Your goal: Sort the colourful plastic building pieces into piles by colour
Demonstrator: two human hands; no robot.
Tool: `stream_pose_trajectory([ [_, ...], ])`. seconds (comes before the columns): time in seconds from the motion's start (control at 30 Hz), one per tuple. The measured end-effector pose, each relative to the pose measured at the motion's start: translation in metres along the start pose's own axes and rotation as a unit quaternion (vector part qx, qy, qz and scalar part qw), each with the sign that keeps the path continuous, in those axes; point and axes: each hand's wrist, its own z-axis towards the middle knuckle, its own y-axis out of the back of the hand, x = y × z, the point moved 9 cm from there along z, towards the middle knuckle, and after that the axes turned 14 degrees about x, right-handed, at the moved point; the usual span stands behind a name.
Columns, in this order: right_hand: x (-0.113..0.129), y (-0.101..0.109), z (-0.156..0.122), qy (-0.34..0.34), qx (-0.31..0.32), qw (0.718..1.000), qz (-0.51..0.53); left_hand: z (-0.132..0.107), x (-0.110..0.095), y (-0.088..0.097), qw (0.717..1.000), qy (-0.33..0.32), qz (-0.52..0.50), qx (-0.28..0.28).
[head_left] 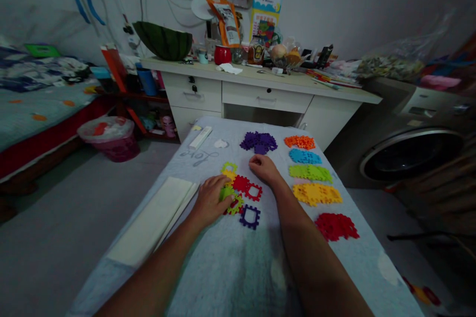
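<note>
My left hand rests over a small cluster of interlocking plastic tiles, its thumb and fingers around a green tile. A yellow tile, a solid red tile and an open-centred red tile lie beside it. Just below the cluster is a purple square frame tile, apart from the hand. My right hand is closed, fingers curled, just in front of the purple tile pile. Whatever its fingers hold, if anything, is hidden.
Orange, blue, green, yellow and red tile piles line the right side of the cloth-covered table. A long white folded item lies left. Behind stands a cluttered desk.
</note>
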Motion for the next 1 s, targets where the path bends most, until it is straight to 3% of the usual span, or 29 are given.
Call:
stream_pose_trajectory([
  [0.17, 0.024, -0.030, -0.006, -0.016, 0.199, 0.976, -0.083, -0.001, 0.002, 0.000, 1.000, 0.007, -0.001, -0.006],
  [0.3, 0.038, -0.039, -0.012, -0.042, 0.250, 0.953, -0.168, -0.001, 0.003, 0.000, 1.000, 0.011, 0.001, -0.008],
  [0.43, 0.044, -0.034, -0.014, -0.054, 0.226, 0.954, -0.191, -0.001, 0.003, -0.001, 1.000, 0.007, -0.001, -0.009],
  [0.7, 0.041, -0.014, -0.009, -0.025, 0.151, 0.983, -0.100, 0.000, 0.000, 0.000, 1.000, 0.002, 0.006, -0.002],
  [0.87, 0.040, 0.013, -0.011, -0.006, 0.078, 0.996, 0.039, 0.000, -0.002, 0.000, 1.000, 0.002, 0.011, 0.006],
  [1.0, 0.027, 0.054, -0.007, -0.030, -0.021, 0.994, 0.099, 0.000, -0.002, 0.000, 1.000, 0.001, 0.010, 0.006],
])
